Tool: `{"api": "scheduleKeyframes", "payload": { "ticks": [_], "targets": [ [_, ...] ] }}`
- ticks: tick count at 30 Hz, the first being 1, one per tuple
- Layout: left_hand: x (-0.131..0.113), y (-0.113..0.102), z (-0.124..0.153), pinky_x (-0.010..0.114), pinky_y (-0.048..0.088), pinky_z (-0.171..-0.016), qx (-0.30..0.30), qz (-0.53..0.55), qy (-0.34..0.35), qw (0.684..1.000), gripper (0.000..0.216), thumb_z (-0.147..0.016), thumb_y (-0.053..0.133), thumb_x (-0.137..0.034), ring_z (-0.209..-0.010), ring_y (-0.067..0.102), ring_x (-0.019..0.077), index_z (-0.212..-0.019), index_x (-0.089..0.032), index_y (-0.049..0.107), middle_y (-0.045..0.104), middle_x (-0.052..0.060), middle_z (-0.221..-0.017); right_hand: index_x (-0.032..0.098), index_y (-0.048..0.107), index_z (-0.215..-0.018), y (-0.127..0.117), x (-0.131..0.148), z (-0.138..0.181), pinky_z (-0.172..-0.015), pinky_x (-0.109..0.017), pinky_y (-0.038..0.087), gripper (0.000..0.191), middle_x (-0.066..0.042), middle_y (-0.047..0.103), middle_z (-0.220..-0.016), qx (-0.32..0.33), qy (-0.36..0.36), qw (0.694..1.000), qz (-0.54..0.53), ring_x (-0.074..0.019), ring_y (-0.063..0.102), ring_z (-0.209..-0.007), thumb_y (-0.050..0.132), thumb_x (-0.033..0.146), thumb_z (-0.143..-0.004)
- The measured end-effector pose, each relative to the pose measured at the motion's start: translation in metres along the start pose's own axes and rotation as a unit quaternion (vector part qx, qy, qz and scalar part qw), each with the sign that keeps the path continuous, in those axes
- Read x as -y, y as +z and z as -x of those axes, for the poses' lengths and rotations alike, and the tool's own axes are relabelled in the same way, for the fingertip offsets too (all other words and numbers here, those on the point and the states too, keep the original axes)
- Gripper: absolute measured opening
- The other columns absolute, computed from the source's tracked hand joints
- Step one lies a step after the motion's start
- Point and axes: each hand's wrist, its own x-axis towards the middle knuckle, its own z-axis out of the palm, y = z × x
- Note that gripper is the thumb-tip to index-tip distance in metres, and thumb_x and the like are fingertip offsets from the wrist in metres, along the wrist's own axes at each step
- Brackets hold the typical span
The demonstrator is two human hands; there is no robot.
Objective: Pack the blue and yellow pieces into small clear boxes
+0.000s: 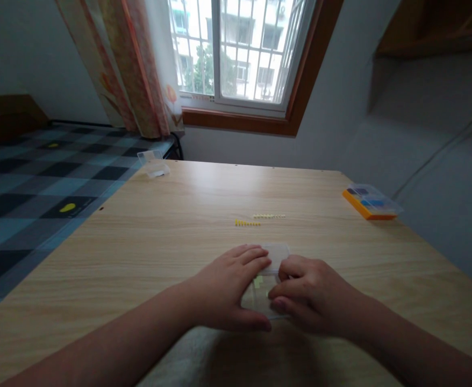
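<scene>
A small clear plastic box (274, 279) lies on the table in front of me, its lid (277, 257) folded back on the far side. My left hand (234, 287) spans the box's left side, fingers over the hinge area and thumb by the near edge, steadying it. Inside the box lie small pale green pieces (258, 281). My right hand (308, 293) reaches in from the right with thumb and forefinger pinched together. At those fingertips a small pale green piece shows in part. Beyond the box run a row of tiny yellow pieces (247, 223) and a row of cream pieces (269, 216).
An open clear container (154, 165) stands at the table's far left corner. Along the right edge sits an orange case (371, 203) with a clear lid and blue contents. A bed with a checked cover (58, 183) adjoins the left side; a window (244, 54) is ahead.
</scene>
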Motion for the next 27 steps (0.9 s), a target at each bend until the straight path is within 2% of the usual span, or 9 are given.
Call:
{"api": "scheduleKeyframes", "payload": {
  "ticks": [7,12,20,27],
  "targets": [
    [-0.0008,0.0005,0.0004,0.052,0.031,-0.122,-0.008,0.005,0.005,1.0,0.092,-0.076,0.074,-0.068,-0.147,0.04,0.0366,-0.146,-0.013,0.051,0.046,0.02,-0.156,0.023,0.075,-0.089,0.0012,0.0004,-0.0034,-0.065,-0.03,0.03,0.031,-0.002,0.056,-0.078,-0.014,0.009,1.0,0.025,-0.0149,0.049,-0.071,0.049,0.034,-0.103],
    [-0.0006,0.0003,0.0001,0.053,0.031,-0.122,-0.003,0.003,0.003,1.0,0.093,-0.076,0.074,-0.069,-0.147,0.039,0.0372,-0.147,-0.013,0.05,0.045,0.02,-0.157,0.02,0.069,-0.076,0.0036,0.0017,-0.0024,-0.064,-0.03,0.03,0.035,-0.002,0.054,-0.076,-0.009,0.01,0.999,0.035,-0.0142,0.049,-0.069,0.049,0.032,-0.102],
    [0.0008,0.0014,0.0003,0.053,0.03,-0.122,-0.012,0.008,0.01,1.0,0.092,-0.077,0.074,-0.069,-0.147,0.04,0.037,-0.146,-0.014,0.051,0.046,0.019,-0.156,0.018,0.067,-0.07,0.0069,0.0054,-0.0049,-0.063,-0.029,0.032,0.038,-0.002,0.057,-0.074,-0.036,0.021,0.998,0.038,-0.0139,0.051,-0.068,0.049,0.029,-0.101],
    [0.0001,0.0006,0.0001,0.053,0.03,-0.122,-0.003,0.004,0.004,1.0,0.09,-0.078,0.073,-0.068,-0.148,0.038,0.0367,-0.147,-0.014,0.05,0.044,0.02,-0.158,0.019,0.072,-0.079,0.0055,0.006,-0.005,-0.064,-0.029,0.034,0.035,-0.003,0.057,-0.074,-0.024,0.021,0.999,0.036,-0.0148,0.052,-0.069,0.049,0.031,-0.102]
  ]
}}
